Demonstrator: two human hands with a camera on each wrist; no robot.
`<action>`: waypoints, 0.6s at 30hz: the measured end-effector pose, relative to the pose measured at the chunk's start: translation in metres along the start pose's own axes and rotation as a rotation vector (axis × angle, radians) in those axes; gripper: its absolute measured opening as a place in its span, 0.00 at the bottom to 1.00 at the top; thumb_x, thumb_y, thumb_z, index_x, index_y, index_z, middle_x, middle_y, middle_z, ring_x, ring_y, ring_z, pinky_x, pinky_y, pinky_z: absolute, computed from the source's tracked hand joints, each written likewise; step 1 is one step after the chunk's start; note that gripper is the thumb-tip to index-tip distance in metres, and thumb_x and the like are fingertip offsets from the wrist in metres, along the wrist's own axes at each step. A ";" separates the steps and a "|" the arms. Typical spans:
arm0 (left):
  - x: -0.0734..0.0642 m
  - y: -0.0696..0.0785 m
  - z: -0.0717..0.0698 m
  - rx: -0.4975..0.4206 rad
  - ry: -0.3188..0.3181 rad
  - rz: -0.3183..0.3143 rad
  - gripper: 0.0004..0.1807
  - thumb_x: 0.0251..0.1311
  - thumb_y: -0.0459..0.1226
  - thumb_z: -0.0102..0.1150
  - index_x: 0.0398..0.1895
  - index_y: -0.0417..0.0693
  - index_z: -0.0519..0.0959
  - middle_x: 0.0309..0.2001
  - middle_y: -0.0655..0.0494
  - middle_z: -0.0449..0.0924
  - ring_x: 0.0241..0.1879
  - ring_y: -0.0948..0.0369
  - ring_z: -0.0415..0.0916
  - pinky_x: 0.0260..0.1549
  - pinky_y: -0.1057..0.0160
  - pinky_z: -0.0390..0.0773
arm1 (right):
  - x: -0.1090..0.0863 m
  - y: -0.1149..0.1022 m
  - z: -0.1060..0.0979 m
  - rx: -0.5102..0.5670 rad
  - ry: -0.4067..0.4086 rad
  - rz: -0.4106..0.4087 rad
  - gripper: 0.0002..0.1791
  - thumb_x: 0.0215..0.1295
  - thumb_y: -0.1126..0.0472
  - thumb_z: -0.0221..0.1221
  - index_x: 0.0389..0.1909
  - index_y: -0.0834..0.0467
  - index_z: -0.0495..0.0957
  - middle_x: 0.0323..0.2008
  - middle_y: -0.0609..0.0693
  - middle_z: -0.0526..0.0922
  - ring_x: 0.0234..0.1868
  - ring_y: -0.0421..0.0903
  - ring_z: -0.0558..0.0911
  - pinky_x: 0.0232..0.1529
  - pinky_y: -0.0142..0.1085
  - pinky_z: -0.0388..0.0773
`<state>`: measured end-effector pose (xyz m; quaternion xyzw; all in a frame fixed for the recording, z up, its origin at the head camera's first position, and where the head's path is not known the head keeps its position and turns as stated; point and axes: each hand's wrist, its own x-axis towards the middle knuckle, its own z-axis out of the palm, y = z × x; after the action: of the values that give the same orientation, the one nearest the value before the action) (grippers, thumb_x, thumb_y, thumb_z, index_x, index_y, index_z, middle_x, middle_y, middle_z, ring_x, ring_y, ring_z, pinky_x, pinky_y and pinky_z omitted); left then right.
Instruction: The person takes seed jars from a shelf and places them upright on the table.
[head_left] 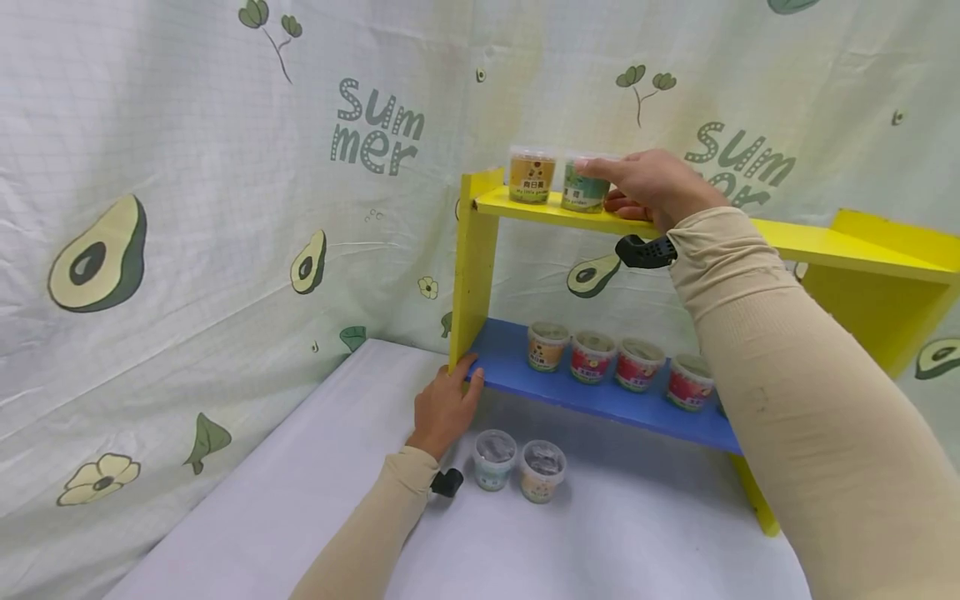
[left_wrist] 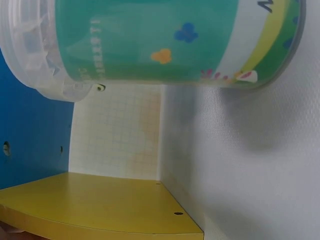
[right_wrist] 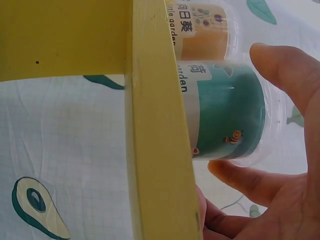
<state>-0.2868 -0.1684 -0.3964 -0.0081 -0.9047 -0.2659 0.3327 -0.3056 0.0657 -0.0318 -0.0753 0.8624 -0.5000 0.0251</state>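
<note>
My right hand (head_left: 660, 187) is up at the top yellow board of a small shelf (head_left: 806, 242). Its thumb and fingers span a green-labelled plastic cup (head_left: 585, 185) with a clear lid, which stands upright on that board. In the right wrist view, the thumb is at the lid's edge and a fingertip at the cup's opposite side. Close beside it stands an orange-labelled cup (head_left: 532, 177). Low on the left, my left hand (head_left: 444, 408) grips the shelf's yellow side panel (head_left: 474, 267) where it meets the blue board (head_left: 600, 402), thumb on the front.
A row of orange- and red-labelled cups (head_left: 637, 367) stands on the blue board, partly hidden by my right sleeve. On the white table (head_left: 637, 533), a pale blue-green cup (head_left: 493, 462) and a light orange cup (head_left: 542, 473) stand below the shelf. A printed curtain (head_left: 225, 250) hangs behind.
</note>
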 end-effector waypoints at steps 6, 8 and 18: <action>0.000 -0.001 0.000 -0.002 0.008 0.000 0.29 0.75 0.61 0.37 0.68 0.62 0.74 0.46 0.42 0.80 0.33 0.49 0.81 0.26 0.49 0.77 | 0.001 0.003 0.001 0.031 0.011 -0.019 0.43 0.53 0.30 0.67 0.65 0.52 0.72 0.51 0.47 0.73 0.45 0.42 0.75 0.36 0.25 0.76; 0.000 -0.001 0.000 -0.003 0.008 -0.005 0.28 0.75 0.61 0.37 0.68 0.63 0.74 0.46 0.43 0.80 0.33 0.49 0.81 0.25 0.48 0.77 | 0.001 0.005 0.001 0.060 0.014 -0.035 0.43 0.54 0.32 0.67 0.64 0.53 0.72 0.51 0.47 0.74 0.47 0.43 0.75 0.39 0.25 0.77; 0.002 0.001 0.000 -0.007 0.010 0.010 0.28 0.75 0.60 0.37 0.68 0.62 0.74 0.47 0.42 0.80 0.34 0.47 0.81 0.26 0.47 0.77 | -0.003 0.016 -0.003 0.121 0.035 -0.147 0.41 0.58 0.34 0.66 0.64 0.58 0.73 0.54 0.48 0.75 0.47 0.45 0.73 0.48 0.31 0.73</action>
<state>-0.2879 -0.1681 -0.3951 -0.0125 -0.9019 -0.2675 0.3388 -0.3047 0.0765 -0.0441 -0.1277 0.8231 -0.5528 -0.0222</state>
